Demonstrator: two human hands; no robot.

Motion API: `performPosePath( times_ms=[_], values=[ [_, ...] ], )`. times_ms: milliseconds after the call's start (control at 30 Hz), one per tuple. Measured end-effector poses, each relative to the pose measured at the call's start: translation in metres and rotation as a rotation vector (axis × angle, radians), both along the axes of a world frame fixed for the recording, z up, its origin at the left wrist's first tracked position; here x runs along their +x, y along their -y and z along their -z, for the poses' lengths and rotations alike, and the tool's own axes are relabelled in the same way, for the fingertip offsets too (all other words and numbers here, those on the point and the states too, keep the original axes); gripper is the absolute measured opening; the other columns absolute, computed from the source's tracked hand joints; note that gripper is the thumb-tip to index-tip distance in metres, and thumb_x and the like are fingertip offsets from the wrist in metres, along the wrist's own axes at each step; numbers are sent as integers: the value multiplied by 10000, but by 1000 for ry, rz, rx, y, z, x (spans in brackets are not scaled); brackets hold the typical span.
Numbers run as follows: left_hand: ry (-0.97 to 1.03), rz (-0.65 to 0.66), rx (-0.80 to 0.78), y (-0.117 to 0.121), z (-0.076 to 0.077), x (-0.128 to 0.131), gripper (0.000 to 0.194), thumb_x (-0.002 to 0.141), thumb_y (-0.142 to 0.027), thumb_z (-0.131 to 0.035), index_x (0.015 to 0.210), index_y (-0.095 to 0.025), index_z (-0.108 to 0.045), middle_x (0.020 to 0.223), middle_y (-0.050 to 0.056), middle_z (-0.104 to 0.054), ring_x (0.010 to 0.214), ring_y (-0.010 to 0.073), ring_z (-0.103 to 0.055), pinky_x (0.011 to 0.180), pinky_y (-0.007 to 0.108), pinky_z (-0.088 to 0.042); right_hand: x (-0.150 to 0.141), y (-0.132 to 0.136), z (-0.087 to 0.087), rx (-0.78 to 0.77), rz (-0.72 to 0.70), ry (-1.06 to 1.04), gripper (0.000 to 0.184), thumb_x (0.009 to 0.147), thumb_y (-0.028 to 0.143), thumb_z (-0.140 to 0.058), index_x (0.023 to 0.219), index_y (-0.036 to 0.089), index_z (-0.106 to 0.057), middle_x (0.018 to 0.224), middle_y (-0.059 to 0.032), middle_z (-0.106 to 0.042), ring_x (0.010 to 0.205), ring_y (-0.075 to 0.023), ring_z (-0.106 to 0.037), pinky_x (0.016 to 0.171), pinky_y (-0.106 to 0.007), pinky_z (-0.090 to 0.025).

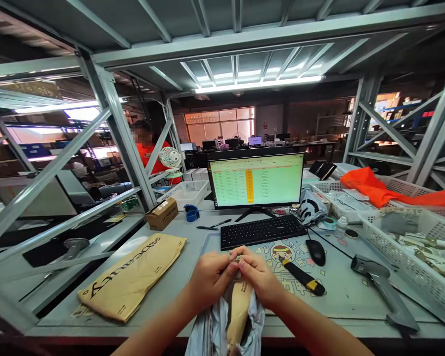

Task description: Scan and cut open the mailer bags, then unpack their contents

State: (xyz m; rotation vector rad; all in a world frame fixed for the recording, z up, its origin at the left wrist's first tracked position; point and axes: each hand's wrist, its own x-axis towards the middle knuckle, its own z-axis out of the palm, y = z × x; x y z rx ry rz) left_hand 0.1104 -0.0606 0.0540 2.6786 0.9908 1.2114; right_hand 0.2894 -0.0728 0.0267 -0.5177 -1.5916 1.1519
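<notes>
Brown package amid grey plastic: left hand and right hand, fingers closed, pinch its end, seemingly for steadiness.

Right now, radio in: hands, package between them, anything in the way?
Left hand, right hand: together, pinching grey plastic. Brown package: showing between its folds. Possible obstacles: keyboard ahead, cutter to the right.

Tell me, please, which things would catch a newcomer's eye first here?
Probably the glowing monitor comes first, behind the keyboard. Next, at bottom centre, the left hand and right hand pinch at the top of a crumpled grey plastic bag, with brown paper packaging showing in it. Bright orange fabric also stands out at right, beyond the barcode scanner.
</notes>
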Motion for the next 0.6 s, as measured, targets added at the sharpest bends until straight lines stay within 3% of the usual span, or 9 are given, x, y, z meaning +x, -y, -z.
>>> performPosePath(
  times_ms=[167, 333, 600],
  values=[
    [-162, -35, 172, 0, 11, -5, 510, 1046, -395, -416, 581, -192, -466, 499, -14, -504, 504, 109, -433, 554, 286, -273, -1, 9, 18, -166, -78, -92, 603, 891, 682, -595, 615, 162, -463, 978, -58, -475, 851, -163, -453, 785, -286, -396],
    [-219, -131, 301, -20, 19, -31, 519, 1046, -375, -401, 565, -193, -471, 481, -4, -501, 494, 120, -446, 552, 297, -268, 16, 16, 38, -216, -32, -111, 571, 894, 652, -613, 637, 149, -530, 924, -48, -474, 768, -140, -432, 678, -262, -361],
    [-303, -300, 125, -60, 30, -60, 505, 1023, -431, -388, 598, -198, -527, 556, 41, -581, 559, 159, -506, 597, 304, -264, 46, -13, 45, 115, 166, 318, 593, 999, 659, -420, 671, 178, -530, 923, -76, -578, 892, -210, -530, 831, -351, -405]
  ],
)
